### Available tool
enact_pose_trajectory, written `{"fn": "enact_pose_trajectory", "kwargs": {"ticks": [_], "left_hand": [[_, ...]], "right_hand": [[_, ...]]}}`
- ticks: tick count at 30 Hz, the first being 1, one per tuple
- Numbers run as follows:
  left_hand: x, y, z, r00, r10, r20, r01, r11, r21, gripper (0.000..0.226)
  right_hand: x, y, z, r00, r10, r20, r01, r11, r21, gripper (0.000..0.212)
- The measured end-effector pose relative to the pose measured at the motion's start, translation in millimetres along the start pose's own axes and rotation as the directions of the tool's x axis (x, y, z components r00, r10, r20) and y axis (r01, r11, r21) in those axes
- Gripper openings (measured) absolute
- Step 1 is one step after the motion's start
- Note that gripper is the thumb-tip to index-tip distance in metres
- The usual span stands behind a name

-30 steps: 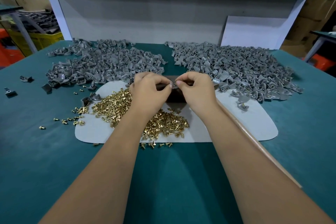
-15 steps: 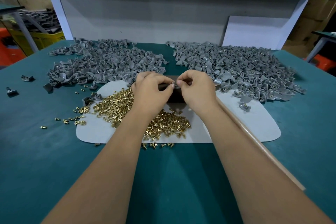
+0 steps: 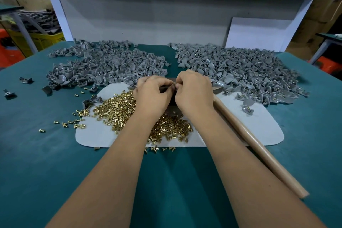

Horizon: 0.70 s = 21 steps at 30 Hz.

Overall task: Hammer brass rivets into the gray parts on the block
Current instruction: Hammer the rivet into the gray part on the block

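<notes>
Loose parts at 9 o'clock: a few dark gray pieces [image 3: 26,80] lie alone on the green table [image 3: 37,163], well apart from the piles.
Left pile at 11 o'clock: gray parts [image 3: 103,65], heaped up to the far edge of the pale mat [image 3: 92,135].
Rivets at 8 o'clock of the hands: brass rivets [image 3: 114,105] spread over the mat, some strays spilled onto the table.
Left hand [image 3: 150,96]: fingers curled, tips pinching something small at the meeting point with the other hand; I cannot tell whether it is a rivet or a part.
Block [image 3: 171,98]: dark, between and under the hands, mostly hidden.
Right hand [image 3: 194,94]: fingers curled the same way, tips touching the left hand's over the block.
Hammer: its wooden handle [image 3: 259,146] lies just beside the right forearm, running towards 5 o'clock; nobody holds it.
Right pile at 1 o'clock: more gray parts [image 3: 240,72], several showing brass.
Step in hand: seemingly seating a rivet in a part on the block.
Next move: probably the right hand lets go and picks up the hammer while the left steadies the part.
Against half a second ago: both hands keep the same pinch over the block; nothing on the table has shifted.
</notes>
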State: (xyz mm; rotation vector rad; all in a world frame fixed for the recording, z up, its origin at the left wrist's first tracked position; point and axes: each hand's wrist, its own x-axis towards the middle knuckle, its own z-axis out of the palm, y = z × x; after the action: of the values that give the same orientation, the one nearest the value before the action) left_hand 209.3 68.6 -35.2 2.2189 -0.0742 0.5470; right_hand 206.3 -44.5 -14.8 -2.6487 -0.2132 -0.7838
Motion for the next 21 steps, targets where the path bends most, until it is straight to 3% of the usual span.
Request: {"fn": "enact_pose_trajectory", "kwargs": {"ticks": [5, 11, 15, 17, 21], "left_hand": [[-1.4, 1.5, 0.5, 1.000, -0.023, -0.010, 0.023, 1.000, -0.005, 0.012], [-2.2, 3.5, -0.9, 1.000, 0.009, 0.013, -0.009, 0.998, 0.060, 0.013], [-3.7, 4.0, -2.9, 1.000, 0.008, 0.016, -0.008, 1.000, 0.011, 0.014], [-4.7, 4.4, -3.9, 1.000, 0.002, 0.022, -0.001, 1.000, -0.010, 0.014], [-4.9, 3.8, -5.1, 1.000, 0.005, 0.026, -0.004, 1.000, -0.022, 0.013]], "right_hand": [[4.4, 0.5, -2.4, 0.996, 0.075, 0.041, -0.077, 0.996, 0.046, 0.013], [-1.4, 12.7, 0.6, 0.996, 0.055, 0.070, -0.067, 0.981, 0.183, 0.014], [-4.5, 14.3, -4.5, 0.956, 0.275, 0.102, -0.280, 0.753, 0.595, 0.025], [-3.9, 15.8, -6.9, 0.945, 0.301, 0.126, -0.310, 0.711, 0.631, 0.025], [-3.2, 16.7, -7.4, 0.956, 0.240, 0.168, -0.292, 0.731, 0.617, 0.018]]}}
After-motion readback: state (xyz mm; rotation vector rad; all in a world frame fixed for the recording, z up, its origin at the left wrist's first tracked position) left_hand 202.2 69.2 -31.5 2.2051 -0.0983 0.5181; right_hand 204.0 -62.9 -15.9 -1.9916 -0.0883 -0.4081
